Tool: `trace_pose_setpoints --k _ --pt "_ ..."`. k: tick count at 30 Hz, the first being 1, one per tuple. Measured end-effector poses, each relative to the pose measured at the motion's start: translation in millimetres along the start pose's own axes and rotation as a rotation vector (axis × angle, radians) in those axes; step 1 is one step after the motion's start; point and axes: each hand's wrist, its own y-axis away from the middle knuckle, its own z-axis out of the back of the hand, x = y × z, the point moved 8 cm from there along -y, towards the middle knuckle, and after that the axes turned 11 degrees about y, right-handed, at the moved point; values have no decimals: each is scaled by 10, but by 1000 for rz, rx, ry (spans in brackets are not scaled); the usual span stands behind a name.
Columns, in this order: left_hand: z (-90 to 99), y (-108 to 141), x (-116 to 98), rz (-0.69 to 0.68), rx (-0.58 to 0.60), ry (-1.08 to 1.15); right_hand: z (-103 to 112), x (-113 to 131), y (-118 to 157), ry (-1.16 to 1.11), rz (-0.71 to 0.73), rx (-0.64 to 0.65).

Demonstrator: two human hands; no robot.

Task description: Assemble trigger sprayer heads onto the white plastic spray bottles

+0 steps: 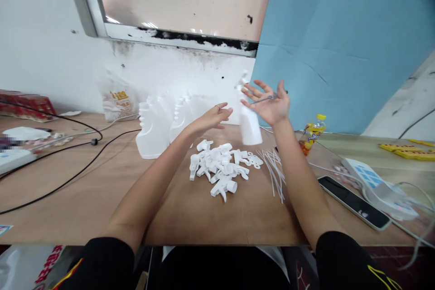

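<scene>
A white spray bottle [250, 124] with a blurred trigger head stands upright near the wall, just left of my right hand [272, 102]. That hand is raised palm up, its fingers spread, with a thin grey tool [264, 99] lying across it near the thumb. My left hand [212, 117], a ring on one finger, reaches toward the bottle with its fingers apart and nothing in it. Below both hands lies a pile of white trigger heads [222, 163]. Small white rings [254, 160] and thin white tubes [274, 170] lie to the right of the pile.
Several white bottles without heads [154, 133] stand behind my left forearm. A plastic bag [118, 102] and black cables [76, 174] are at the left. On the right are a yellow-capped drink bottle [313, 133], a phone [355, 201] and a white power strip [380, 190].
</scene>
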Motion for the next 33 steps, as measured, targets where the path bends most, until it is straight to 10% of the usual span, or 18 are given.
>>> trace_pose_setpoints --k 6,14,22,33 --pt "-109 22 -194 -107 -62 71 -861 315 135 20 17 99" --pt "54 -17 -192 -118 -175 -89 -313 165 71 188 -20 -238" --pt "-108 117 -383 -170 -154 -191 -456 259 151 264 68 -350" --pt "-198 264 -576 -174 49 -28 -664 330 172 128 67 -106"
